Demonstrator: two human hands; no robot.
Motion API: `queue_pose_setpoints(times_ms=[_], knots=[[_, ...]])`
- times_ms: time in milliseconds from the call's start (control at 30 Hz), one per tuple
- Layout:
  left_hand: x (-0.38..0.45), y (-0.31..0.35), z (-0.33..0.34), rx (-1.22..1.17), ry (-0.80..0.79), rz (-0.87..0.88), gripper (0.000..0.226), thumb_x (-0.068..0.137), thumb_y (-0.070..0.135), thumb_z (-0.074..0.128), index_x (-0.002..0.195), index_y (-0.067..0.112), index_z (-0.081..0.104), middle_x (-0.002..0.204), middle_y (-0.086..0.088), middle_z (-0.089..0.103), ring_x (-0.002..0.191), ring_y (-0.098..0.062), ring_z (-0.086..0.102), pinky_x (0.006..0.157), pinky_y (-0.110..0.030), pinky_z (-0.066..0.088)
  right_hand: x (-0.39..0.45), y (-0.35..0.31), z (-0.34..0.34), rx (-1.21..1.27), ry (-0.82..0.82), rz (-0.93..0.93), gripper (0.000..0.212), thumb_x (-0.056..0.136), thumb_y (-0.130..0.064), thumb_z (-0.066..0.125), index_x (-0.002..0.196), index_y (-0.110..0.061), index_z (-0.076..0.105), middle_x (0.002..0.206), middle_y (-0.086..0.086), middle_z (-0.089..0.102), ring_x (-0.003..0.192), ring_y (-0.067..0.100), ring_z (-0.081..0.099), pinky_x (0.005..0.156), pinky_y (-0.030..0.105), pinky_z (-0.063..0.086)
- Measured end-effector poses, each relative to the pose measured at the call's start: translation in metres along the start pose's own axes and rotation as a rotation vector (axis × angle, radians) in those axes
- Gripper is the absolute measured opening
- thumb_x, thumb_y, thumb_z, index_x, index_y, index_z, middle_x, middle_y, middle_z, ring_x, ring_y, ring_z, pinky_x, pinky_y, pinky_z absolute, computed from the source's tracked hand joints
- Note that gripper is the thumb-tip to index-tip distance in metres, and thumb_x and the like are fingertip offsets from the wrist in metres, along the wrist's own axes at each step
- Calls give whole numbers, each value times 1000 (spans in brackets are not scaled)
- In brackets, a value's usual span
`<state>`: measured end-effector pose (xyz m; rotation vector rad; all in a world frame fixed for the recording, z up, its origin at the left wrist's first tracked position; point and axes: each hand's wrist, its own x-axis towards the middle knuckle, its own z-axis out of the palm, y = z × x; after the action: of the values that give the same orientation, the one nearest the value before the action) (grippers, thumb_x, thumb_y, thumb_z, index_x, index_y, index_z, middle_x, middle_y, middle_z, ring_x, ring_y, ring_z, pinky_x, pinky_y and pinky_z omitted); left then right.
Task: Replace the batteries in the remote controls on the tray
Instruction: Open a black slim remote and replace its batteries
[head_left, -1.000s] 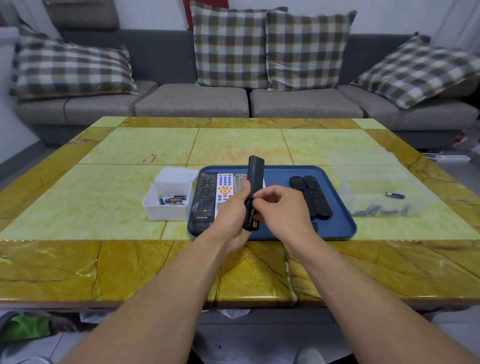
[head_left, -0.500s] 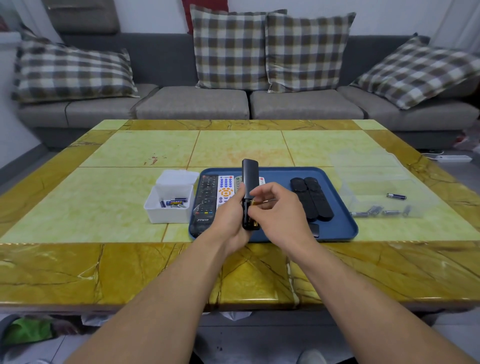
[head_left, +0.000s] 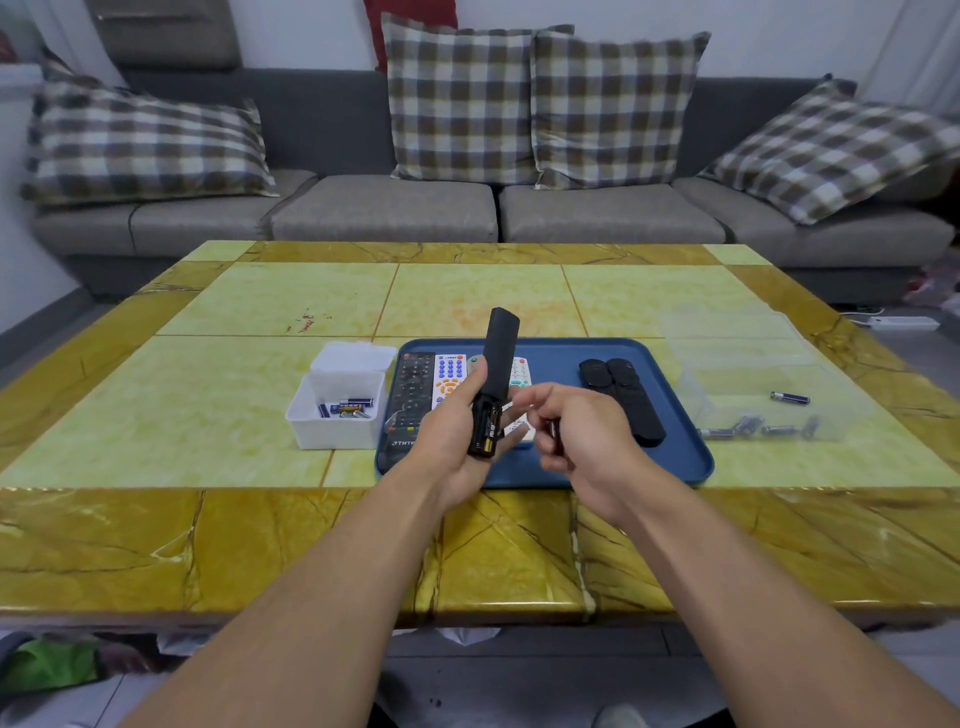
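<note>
My left hand (head_left: 449, 447) grips a slim black remote (head_left: 500, 349) upright above the blue tray (head_left: 680, 470). Its back faces me with the battery bay open at the lower end, and one battery (head_left: 489, 434) with a yellow end sits inside. Just right of it, my right hand (head_left: 589, 441) is curled round a small dark battery (head_left: 553, 437). On the tray lie a black remote (head_left: 413, 387), a white remote (head_left: 450, 374) and two black remotes (head_left: 623, 400).
A white box (head_left: 337, 434) with several batteries stands left of the tray. A clear plastic box (head_left: 769, 364) with several batteries sits to the right, with one battery (head_left: 789, 398) lying apart. A grey sofa stands beyond the yellow table (head_left: 260, 545).
My right hand has pulled away from the remote's battery bay to the right with a battery in its fingers. The left hand still holds the remote upright.
</note>
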<state>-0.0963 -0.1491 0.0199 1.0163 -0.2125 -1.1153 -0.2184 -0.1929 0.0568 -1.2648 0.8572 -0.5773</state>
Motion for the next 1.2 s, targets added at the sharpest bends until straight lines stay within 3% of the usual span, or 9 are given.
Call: queue_pose_setpoints(times_ms=[100, 167, 233, 367, 500, 600, 733, 933, 1200], knots=[[0, -1, -1, 1, -19, -13, 50, 98, 45, 58, 128, 6, 63, 102, -13, 72, 93, -26, 71, 91, -45, 57, -2, 2, -4, -483, 8, -200, 26, 98, -17, 51, 92, -29, 73, 64, -15, 61, 45, -3, 49, 50, 16, 35], [1, 0, -2, -12, -46, -42, 52, 100, 47, 53, 130, 6, 62, 100, -16, 71, 89, -29, 72, 79, -43, 59, 2, 8, -7, -732, 4, -368, 18, 98, -27, 59, 100, -38, 72, 68, -15, 61, 56, -2, 54, 56, 20, 44], [1, 0, -3, -14, -59, -70, 53, 101, 49, 51, 130, 6, 61, 93, -13, 70, 80, -25, 69, 70, -37, 57, 3, 13, -10, -888, 7, -461, 19, 94, -33, 64, 108, -44, 71, 61, -22, 56, 60, 2, 50, 59, 26, 42], [2, -2, -4, -7, -56, -104, 53, 100, 49, 52, 129, 6, 58, 84, -8, 67, 62, -16, 62, 51, -25, 46, 3, 11, -13, -1051, 17, -539, 25, 91, -36, 67, 112, -50, 70, 57, -25, 47, 59, -3, 44, 60, 23, 35], [3, -2, -3, 24, -70, -112, 57, 99, 51, 53, 125, 1, 61, 92, -11, 66, 68, -21, 63, 44, -25, 45, 2, 10, -13, -1110, -37, -555, 19, 89, -41, 68, 104, -52, 72, 97, -29, 68, 76, -5, 55, 66, 26, 44], [2, -3, -1, 14, -71, -115, 49, 99, 47, 55, 118, 3, 62, 85, -11, 66, 56, -18, 61, 37, -23, 40, 3, 9, -13, -1122, -65, -575, 14, 89, -46, 68, 100, -52, 74, 105, -26, 70, 95, 1, 62, 74, 32, 51], [1, -4, -3, 23, -58, -103, 43, 98, 46, 57, 117, 6, 61, 77, -9, 61, 58, -16, 52, 39, -22, 34, 6, 9, -13, -1260, -128, -596, 18, 93, -45, 62, 106, -54, 70, 102, -19, 70, 91, 6, 61, 70, 33, 51], [-3, -2, -4, 35, -103, -119, 35, 102, 41, 52, 114, 9, 56, 74, -7, 52, 60, -17, 49, 45, -25, 42, 7, 5, -13, -1327, -184, -597, 22, 97, -40, 58, 111, -53, 69, 100, -17, 68, 95, 9, 61, 74, 37, 52], [0, -2, -12, -12, -97, -178, 35, 97, 40, 59, 115, 9, 62, 90, -13, 65, 76, -26, 64, 74, -41, 56, 0, -3, -8, -1484, -220, -728, 22, 91, -52, 52, 105, -53, 71, 88, -12, 67, 87, 8, 63, 67, 34, 51]])
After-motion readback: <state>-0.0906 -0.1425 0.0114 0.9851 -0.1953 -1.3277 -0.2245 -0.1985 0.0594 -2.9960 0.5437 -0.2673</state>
